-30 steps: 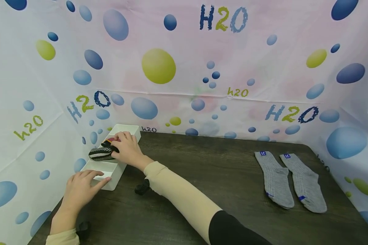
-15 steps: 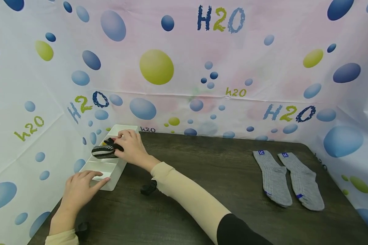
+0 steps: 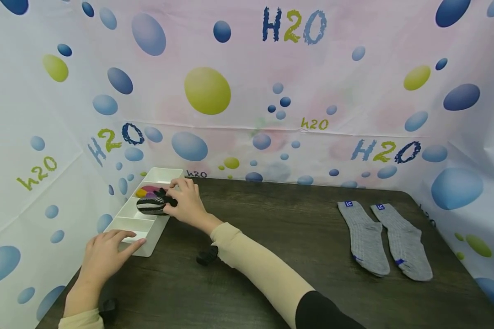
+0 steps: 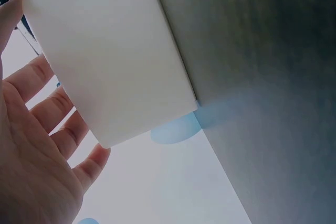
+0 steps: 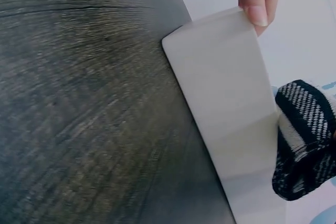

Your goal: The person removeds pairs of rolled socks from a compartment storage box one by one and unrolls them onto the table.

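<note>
In the head view, my right hand (image 3: 189, 203) pinches a folded black-and-white striped sock (image 3: 150, 206) at its right end. The sock is over the middle of a long white divided box (image 3: 149, 249), and the right wrist view shows the striped sock (image 5: 304, 129) beside the box's upper edge. A colourful bundle (image 3: 142, 192), yellow, pink and purple, lies in a compartment behind it, partly hidden. My left hand (image 3: 103, 256) holds the box's near end, thumb at the right corner and fingers along the rim. In the left wrist view, the fingertips of the left hand (image 4: 42, 145) touch the box's edge (image 4: 105, 61).
Two grey socks (image 3: 364, 240) with blue marks lie flat side by side on the right of the dark wooden table (image 3: 271, 228). A bubble-print cloth (image 3: 247, 151) hangs behind and at both sides. The box stands near the left side cloth.
My right hand has drawn the striped sock to the right across the box, and more of the colourful bundle shows. The left hand stays at the box's near end. The head view has shifted slightly.
</note>
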`<act>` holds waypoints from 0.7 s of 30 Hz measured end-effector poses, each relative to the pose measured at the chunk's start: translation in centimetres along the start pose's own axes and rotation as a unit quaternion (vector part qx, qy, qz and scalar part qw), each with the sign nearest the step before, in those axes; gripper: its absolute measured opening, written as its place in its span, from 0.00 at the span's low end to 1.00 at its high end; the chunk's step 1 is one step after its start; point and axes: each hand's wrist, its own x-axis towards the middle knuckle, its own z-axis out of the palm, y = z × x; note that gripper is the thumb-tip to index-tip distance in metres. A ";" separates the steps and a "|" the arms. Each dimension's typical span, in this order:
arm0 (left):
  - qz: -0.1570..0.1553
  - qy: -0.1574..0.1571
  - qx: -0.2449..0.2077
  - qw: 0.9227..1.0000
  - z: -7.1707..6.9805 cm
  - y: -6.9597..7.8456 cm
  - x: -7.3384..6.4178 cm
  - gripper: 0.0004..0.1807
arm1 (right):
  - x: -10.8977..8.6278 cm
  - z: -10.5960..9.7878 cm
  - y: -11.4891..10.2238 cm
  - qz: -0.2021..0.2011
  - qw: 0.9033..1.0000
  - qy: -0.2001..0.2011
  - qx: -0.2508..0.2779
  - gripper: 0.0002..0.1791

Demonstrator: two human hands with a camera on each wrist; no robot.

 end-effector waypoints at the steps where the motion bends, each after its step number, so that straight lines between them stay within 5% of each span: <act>1: 0.000 0.000 0.000 1.000 0.0 0.0 0.0 0.29 | -0.2 0.1 0.1 -0.002 1.000 0.008 0.010 0.07; 13: -0.003 0.008 -0.003 1.000 0.3 -0.1 0.2 0.30 | -1.6 -0.1 2.3 -0.047 0.994 0.095 0.033 0.05; 21: -0.003 0.006 -0.006 1.000 0.4 0.0 0.0 0.30 | -3.1 -1.4 4.0 -0.044 0.994 0.093 0.036 0.05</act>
